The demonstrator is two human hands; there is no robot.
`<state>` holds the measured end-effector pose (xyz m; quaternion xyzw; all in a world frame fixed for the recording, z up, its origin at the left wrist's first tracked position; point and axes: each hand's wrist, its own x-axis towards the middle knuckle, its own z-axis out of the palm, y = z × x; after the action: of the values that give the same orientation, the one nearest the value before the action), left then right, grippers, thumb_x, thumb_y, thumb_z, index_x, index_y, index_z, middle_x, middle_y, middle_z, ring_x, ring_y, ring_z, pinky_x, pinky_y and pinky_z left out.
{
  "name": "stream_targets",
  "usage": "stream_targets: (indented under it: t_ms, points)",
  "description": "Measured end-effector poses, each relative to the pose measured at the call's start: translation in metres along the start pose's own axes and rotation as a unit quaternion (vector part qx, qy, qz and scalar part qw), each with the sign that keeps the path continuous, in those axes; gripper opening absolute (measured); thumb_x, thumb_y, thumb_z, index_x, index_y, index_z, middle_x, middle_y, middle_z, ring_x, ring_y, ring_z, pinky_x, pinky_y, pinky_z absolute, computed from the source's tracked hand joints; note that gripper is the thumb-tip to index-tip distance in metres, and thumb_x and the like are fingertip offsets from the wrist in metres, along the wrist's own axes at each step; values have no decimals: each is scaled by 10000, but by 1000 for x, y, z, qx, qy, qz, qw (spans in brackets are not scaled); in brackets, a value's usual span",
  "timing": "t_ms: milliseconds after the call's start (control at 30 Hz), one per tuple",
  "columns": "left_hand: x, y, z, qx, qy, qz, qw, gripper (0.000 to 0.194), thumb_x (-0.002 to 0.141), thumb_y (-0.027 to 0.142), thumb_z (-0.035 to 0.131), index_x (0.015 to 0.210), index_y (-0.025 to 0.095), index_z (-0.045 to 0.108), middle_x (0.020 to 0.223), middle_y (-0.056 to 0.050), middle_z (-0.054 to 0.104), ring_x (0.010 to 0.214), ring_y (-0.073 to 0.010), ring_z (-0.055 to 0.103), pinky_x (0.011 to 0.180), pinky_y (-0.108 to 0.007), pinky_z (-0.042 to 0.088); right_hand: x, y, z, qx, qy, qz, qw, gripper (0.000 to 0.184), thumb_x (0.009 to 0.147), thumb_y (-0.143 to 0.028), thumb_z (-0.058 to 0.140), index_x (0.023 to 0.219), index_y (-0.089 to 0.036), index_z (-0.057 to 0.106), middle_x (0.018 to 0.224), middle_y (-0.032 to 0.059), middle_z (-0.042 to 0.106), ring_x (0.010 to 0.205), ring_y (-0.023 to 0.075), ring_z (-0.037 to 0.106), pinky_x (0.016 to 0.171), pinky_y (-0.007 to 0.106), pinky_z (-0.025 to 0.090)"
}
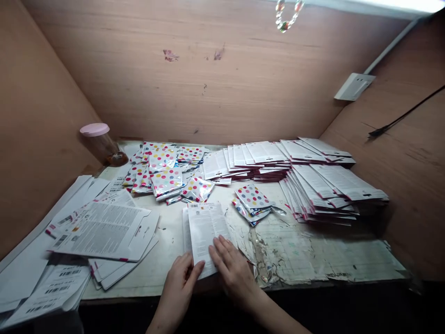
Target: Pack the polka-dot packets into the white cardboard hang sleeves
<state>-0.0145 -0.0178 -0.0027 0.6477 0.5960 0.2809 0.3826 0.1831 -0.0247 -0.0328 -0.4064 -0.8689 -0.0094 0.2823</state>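
At table [153, 273] front: right hand [233, 273], fingers spread, on white printed packet [205, 232]; left hand [180, 286], fingers apart, at edge.

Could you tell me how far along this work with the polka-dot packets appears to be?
Done, it seems: the tidy stacks of white-backed packets at the back right. In hand: a white printed packet under the left hand and right hand. Apparently left: the polka-dot packets and loose printed sheets.

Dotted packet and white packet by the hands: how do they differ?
The dotted packet shows coloured dots; the white packet shows dense small print. The dotted one lies on a small pile, untouched; the white one is touched by the left hand and right hand. Both are flat and rectangular.
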Motion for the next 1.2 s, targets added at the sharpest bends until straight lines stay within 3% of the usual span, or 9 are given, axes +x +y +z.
stream_targets:
  t_ms: [133,233,333,433,567,700,833,933,1200]
  points:
    - [6,3,-3,-52,71,-16,996,421,906,582,386,926,215,592,941,-74,598,932,-269,552,830,-421,468,34,52,-34,-9,73,-9,997,519,941,-119,414,1455,-193,387,1333,113,589,1326,286,445,1039,502,439]
    - [18,-6,13,139,206,-53,967,735,735,672,574,1238,138,524,1169,-179,520,1093,-384,468,905,-560,415,76,137,-79,-40,105,159,981,363,972,-208,397,1255,-296,607,1232,64,650,1201,292,517,1023,560,385]
    - [29,-14,32,256,211,-69,941,849,702,619,636,1332,86,439,1124,-193,520,1040,-396,490,865,-568,430,120,216,-115,-41,117,229,966,376,976,-201,330,1163,-217,655,1191,136,632,1226,322,443,1054,605,273]
    - [33,-17,36,253,220,-78,939,712,776,530,594,1309,81,448,1060,-170,537,996,-369,520,832,-528,457,143,241,-128,-15,129,261,956,328,938,-224,426,1198,-146,610,1219,195,576,1276,359,369,1069,641,184]
    - [30,-16,23,55,271,-70,958,472,758,481,624,1090,155,543,976,-120,550,957,-341,547,804,-506,485,123,175,-106,74,127,268,952,357,904,-339,535,1201,-148,588,1261,204,545,1243,356,423,1052,620,275]
    - [27,-3,16,-232,291,-71,925,370,851,539,516,1027,220,451,973,-76,618,900,-250,643,765,-403,545,61,58,-69,295,-9,264,918,408,965,-473,418,814,-190,669,738,72,671,662,202,654,653,382,556]
    - [23,16,20,-412,241,-60,877,388,890,476,514,1175,221,451,1125,-98,670,1017,-241,665,851,-389,550,25,-16,-41,716,22,423,556,401,833,-480,674,1099,-183,640,1096,117,690,938,223,692,871,398,537]
    - [16,22,30,-471,204,-36,857,385,881,436,561,1189,216,498,1166,-90,672,1080,-235,646,940,-396,520,27,-28,-27,757,153,460,439,449,696,-417,820,1044,-178,667,1028,92,704,973,206,670,930,355,501]
    - [-15,31,52,-521,121,-22,845,538,909,345,573,1383,284,326,1219,-89,646,1127,-240,627,989,-427,489,41,-18,-32,747,154,448,466,377,710,-408,813,954,-187,630,891,32,704,736,167,674,663,294,549]
